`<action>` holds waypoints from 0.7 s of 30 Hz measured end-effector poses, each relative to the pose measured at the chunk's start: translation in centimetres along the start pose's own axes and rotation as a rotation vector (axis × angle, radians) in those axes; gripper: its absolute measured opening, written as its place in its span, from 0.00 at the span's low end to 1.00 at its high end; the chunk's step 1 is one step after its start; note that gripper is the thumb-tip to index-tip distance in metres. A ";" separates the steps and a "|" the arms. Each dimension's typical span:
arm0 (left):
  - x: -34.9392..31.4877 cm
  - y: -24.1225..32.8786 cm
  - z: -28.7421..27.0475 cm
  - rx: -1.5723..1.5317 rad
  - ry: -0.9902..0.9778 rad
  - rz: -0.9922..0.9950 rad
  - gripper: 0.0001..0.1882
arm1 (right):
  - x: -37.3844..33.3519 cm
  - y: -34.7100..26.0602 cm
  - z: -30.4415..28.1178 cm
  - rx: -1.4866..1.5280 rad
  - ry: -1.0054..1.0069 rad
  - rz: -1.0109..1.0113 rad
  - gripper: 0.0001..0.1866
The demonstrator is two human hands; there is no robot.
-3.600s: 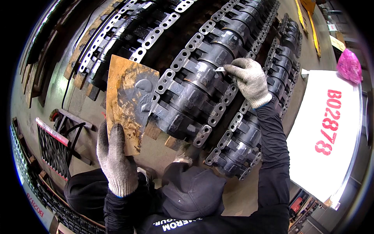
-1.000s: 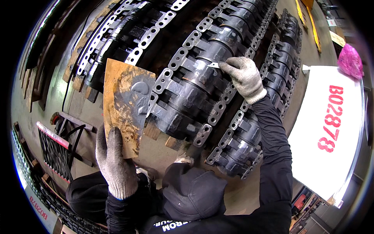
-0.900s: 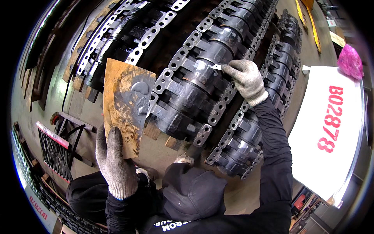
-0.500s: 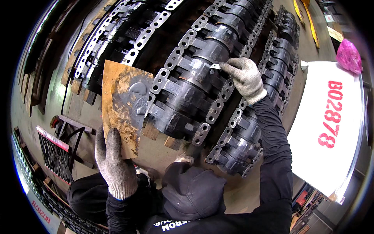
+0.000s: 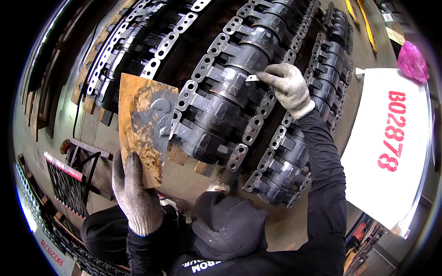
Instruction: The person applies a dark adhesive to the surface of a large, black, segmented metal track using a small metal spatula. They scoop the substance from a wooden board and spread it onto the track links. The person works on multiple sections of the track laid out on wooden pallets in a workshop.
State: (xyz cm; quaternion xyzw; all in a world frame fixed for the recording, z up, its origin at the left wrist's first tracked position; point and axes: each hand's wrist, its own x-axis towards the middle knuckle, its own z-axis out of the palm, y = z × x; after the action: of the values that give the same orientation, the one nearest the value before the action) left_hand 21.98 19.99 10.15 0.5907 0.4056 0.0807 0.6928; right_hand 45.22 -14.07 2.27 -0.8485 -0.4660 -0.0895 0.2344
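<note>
In the left and upper middle of the frame, the left hand (image 5: 136, 198) and the right hand (image 5: 289, 89) wore pale grey knitted gloves (image 5: 143, 216) with ribbed cuffs, soiled darker around the fingers. A thin trace of blue edged the left cuff (image 5: 146, 229). Long black sleeves (image 5: 325, 170) reached the wrists, the right one creased. White lettering (image 5: 206, 266) marked the black top (image 5: 262, 262) at the bottom centre. Black trousers (image 5: 103, 237) showed lower left. The rounded, seamed dark grey cloth (image 5: 228, 225) at lower centre was hard to identify.
</note>
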 end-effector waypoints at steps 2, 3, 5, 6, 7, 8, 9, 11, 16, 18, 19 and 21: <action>0.1 -0.6 -0.6 0.317 -0.059 0.212 0.29 | 0.0 0.2 -0.1 -0.015 -0.037 0.039 0.21; 0.1 -1.0 -1.1 0.563 -0.101 0.389 0.29 | 0.1 0.4 -0.2 -0.014 -0.051 0.027 0.20; 0.2 -1.1 -1.2 0.504 -0.085 0.367 0.29 | 0.2 0.6 -0.3 -0.008 -0.074 0.011 0.20; 0.2 -1.0 -0.8 0.200 -0.026 0.168 0.29 | 0.1 0.6 -0.2 -0.003 -0.084 0.008 0.20; 0.2 -1.1 -0.8 0.073 -0.011 0.080 0.28 | 0.1 0.7 -0.2 0.002 -0.093 0.004 0.19; 0.3 -1.0 -0.7 -0.057 0.014 -0.004 0.27 | -0.1 0.7 -0.2 -0.002 -0.083 -0.003 0.19; 0.3 -1.1 -0.7 -0.010 -0.004 0.025 0.25 | -0.3 0.6 -0.2 -0.006 -0.073 -0.011 0.19; 0.2 -0.8 -0.5 -0.038 -0.009 0.011 0.22 | -0.6 0.6 -0.3 -0.038 -0.050 -0.054 0.20; -0.2 0.3 0.9 -0.181 0.024 -0.038 0.22 | -1.5 0.8 0.1 -0.055 -0.070 -0.073 0.21; -0.2 0.1 0.9 -0.155 0.030 -0.018 0.22 | -1.7 0.6 0.0 -0.056 -0.070 -0.067 0.20; -0.2 0.1 0.8 -0.143 0.032 -0.008 0.22 | -1.8 0.6 0.0 -0.036 -0.062 -0.080 0.23; -0.3 0.2 1.0 -0.168 0.032 -0.027 0.22 | -1.8 0.7 0.0 0.004 -0.046 -0.108 0.28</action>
State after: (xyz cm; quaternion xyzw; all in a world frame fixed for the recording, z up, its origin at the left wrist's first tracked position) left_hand 22.56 19.11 10.46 0.5238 0.4162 0.1146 0.7343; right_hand 44.80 -15.73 1.41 -0.8233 -0.5167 -0.0815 0.2203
